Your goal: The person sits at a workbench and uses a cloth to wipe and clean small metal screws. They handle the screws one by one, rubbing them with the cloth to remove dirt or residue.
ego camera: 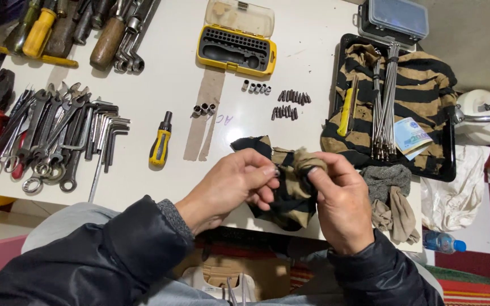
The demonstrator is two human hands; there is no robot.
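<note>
Over white tool-strewn table point(160, 68), both hands' point(290, 190) grip around striped rag point(290, 195).

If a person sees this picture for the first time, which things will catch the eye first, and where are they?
Low in the middle, the left hand and right hand work a striped rag around something small. Behind them, at the table's far edge, an open yellow bit case stands out, with rows of loose bits before it. On the left lies a fan of wrenches.

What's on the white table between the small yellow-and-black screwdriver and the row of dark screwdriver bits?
In the head view, three small silver sockets and a brown tape strip lie between the screwdriver and bits.
</note>
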